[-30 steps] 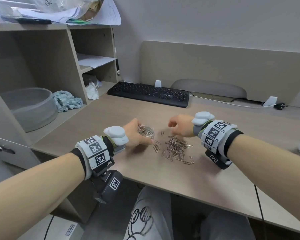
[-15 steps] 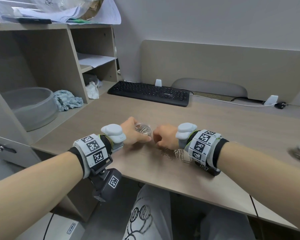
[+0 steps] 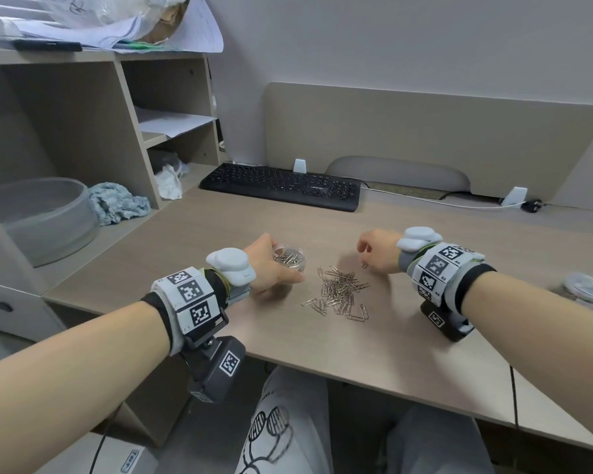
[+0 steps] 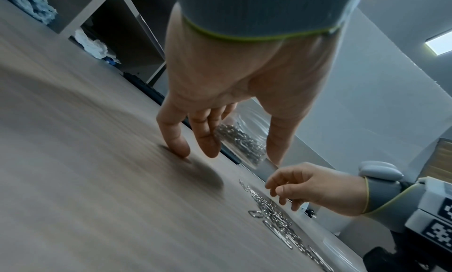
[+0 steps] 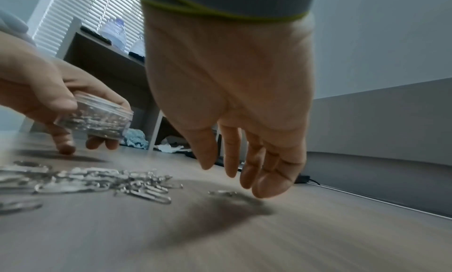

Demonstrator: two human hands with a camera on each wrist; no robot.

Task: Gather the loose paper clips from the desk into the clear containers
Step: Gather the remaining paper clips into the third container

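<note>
My left hand (image 3: 277,268) grips a small clear container (image 3: 289,257) partly filled with paper clips. In the right wrist view the container (image 5: 96,121) is tilted and held just off the desk, with one left finger touching the wood. A pile of loose silver paper clips (image 3: 340,293) lies on the desk right of it. My right hand (image 3: 370,253) hovers beyond the pile's far right corner, its fingers (image 5: 266,179) hanging relaxed and holding nothing. A single clip (image 5: 223,193) lies just below them.
A second clear container (image 3: 586,289) stands at the desk's right edge. A black keyboard (image 3: 281,186) lies at the back, with a white cable (image 3: 425,199) beyond it. At the left are a shelf unit, a grey bowl (image 3: 45,217) and a blue cloth (image 3: 117,203).
My right hand has drawn back to the right from the container's mouth and now hangs empty past the pile. The left hand still holds the container in about the same place.
</note>
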